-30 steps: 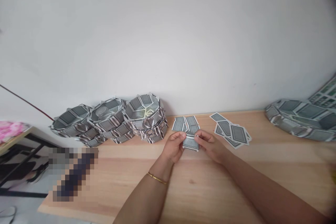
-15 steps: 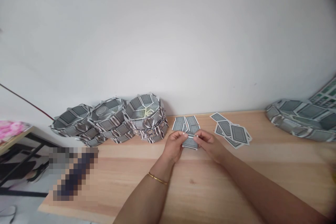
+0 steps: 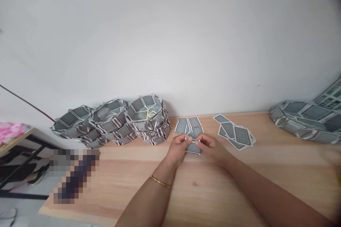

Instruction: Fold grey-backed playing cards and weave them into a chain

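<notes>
Between my two hands is a grey patterned playing card (image 3: pixel 193 148), held low over the wooden table. My left hand (image 3: pixel 178 149) pinches its left side, thumb on top near the upper edge. From the right, my right hand (image 3: pixel 210 148) grips the same card, and both thumbs nearly meet at a pale strip along its top. Whether it is one card or more, folded together, I cannot tell. Just beyond my fingers lie several grey cards (image 3: pixel 182 125) in two overlapping groups. A looser spread of cards (image 3: pixel 242 135) rests to the right of my right hand.
Baskets built of folded cards stand stacked along the wall at left: a near stack (image 3: pixel 147 120), a middle one (image 3: pixel 112 120) and a far-left one (image 3: pixel 74 124). A wide card tray (image 3: pixel 306 122) sits at the right. A blurred-out dark patch (image 3: pixel 77 179) covers the table's left edge.
My fingers have closed in toward each other along the card's top edge, and the card shows narrower between them. Nothing else has moved.
</notes>
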### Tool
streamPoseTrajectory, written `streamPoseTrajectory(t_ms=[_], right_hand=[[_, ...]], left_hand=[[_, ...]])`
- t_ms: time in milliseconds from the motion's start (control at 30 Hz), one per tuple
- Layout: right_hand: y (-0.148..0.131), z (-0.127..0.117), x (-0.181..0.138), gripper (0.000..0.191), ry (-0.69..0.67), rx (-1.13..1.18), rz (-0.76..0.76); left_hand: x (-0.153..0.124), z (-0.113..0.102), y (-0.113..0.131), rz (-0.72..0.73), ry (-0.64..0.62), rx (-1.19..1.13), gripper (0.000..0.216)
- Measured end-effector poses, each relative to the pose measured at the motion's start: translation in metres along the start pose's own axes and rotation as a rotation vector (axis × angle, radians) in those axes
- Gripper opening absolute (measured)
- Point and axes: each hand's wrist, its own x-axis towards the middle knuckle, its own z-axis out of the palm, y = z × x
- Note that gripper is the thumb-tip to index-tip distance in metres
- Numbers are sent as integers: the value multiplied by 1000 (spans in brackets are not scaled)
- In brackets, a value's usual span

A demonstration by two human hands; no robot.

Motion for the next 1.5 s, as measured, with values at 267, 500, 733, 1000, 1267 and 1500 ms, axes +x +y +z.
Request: streamPoseTrajectory(t_ms=[267, 500, 733, 1000, 1267, 1500], right_hand=[[3, 1, 0, 29, 1, 159, 32], [-3, 0, 1, 31, 92, 228, 54], [-7, -1, 1, 29, 102, 152, 50], [-9, -1, 0, 23, 110, -81, -64], [-10, 0, -1, 24, 102, -181, -68], [-13, 2, -4, 23, 173, -289, -96]], left_hand=[[3, -1, -4, -37, -23, -179, 32], [1, 3, 1, -8, -71, -178, 24], [2, 1, -4, 25, -41, -134, 23], [-1, -2, -2, 41, -154, 374, 38], [-2, -1, -3, 45, -158, 402, 40], [-1, -2, -3, 35, -153, 391, 39]])
